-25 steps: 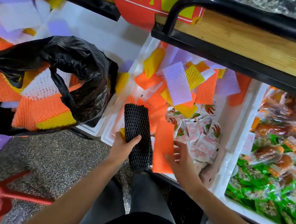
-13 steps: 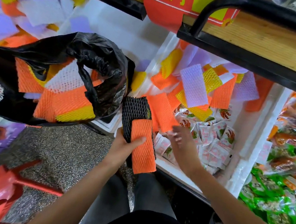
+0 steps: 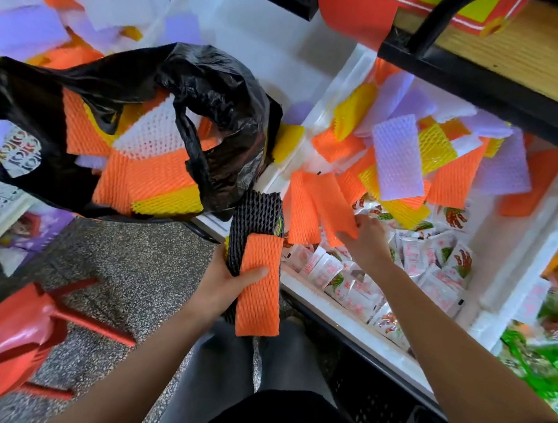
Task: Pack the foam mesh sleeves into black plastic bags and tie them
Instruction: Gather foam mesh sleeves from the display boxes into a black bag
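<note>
At the far left a red plastic stool [image 3: 13, 335] lies tipped on the speckled floor [image 3: 134, 265]. Above it, a black plastic bag [image 3: 214, 94] sags open with its mouth toward the camera, already holding packed sleeves [image 3: 158, 171] in orange, yellow and white, and its loop handle droops across them. Just to the right of the bag, the left hand [image 3: 225, 281] grips a black mesh sleeve [image 3: 256, 216] with an orange mesh sleeve [image 3: 259, 288] laid flat on top; the thumb presses across the orange one and the fingers wrap behind the black one, so both are held together upright over the floor, near the bag's lower edge. Further right, the right hand [image 3: 367, 241] reaches into a white foam box [image 3: 360, 337], its fingers closed on the lower end of a second orange sleeve [image 3: 333, 206] lying at the box's left side. More loose sleeves are heaped at the back of the box, among them a purple sleeve [image 3: 396, 161] and a yellow sleeve [image 3: 435, 148], above a layer of small snack packets [image 3: 419, 271]. A wooden shelf [image 3: 544, 63] overhangs the box, and green packets [image 3: 547, 360] fill the next bin at the far right.
</note>
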Demonstrator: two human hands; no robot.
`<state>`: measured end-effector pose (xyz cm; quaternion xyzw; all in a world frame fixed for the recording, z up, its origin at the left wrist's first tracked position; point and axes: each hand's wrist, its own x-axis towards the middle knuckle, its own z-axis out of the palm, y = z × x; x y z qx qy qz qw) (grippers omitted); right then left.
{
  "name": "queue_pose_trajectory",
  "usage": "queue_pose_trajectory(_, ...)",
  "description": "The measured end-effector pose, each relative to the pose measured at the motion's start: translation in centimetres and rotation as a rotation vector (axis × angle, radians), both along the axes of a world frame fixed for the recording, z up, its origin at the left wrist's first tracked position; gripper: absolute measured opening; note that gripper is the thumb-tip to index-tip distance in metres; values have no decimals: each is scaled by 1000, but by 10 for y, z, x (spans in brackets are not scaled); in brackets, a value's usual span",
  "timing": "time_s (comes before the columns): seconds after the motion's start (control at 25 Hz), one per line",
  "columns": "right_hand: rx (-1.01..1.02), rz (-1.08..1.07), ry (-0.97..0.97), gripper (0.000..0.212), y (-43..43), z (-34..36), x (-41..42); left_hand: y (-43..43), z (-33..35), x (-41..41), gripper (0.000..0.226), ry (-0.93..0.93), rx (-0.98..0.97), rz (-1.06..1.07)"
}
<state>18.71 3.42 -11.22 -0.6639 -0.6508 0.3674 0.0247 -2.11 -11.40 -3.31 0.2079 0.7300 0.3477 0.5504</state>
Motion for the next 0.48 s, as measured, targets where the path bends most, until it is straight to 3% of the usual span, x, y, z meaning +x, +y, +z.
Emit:
queue_pose_trajectory(0.12, 98, -107, 192, 28, -9, 25, 8, -1, 1, -3, 65, 0, -10, 3)
queue_pose_trajectory(0.2, 36, -105, 310, 19, -16, 38, 5, 0, 2, -2, 63, -11, -20, 23)
queue_pose_trajectory(0.36, -248, 37, 333, 44, -10, 28, -28, 3, 5, 4, 61, -36, -10, 64)
queue_pose_trajectory(0.48, -283, 40, 266, 52, -5, 14, -51, 1, 9, 7, 57, -42, -12, 85)
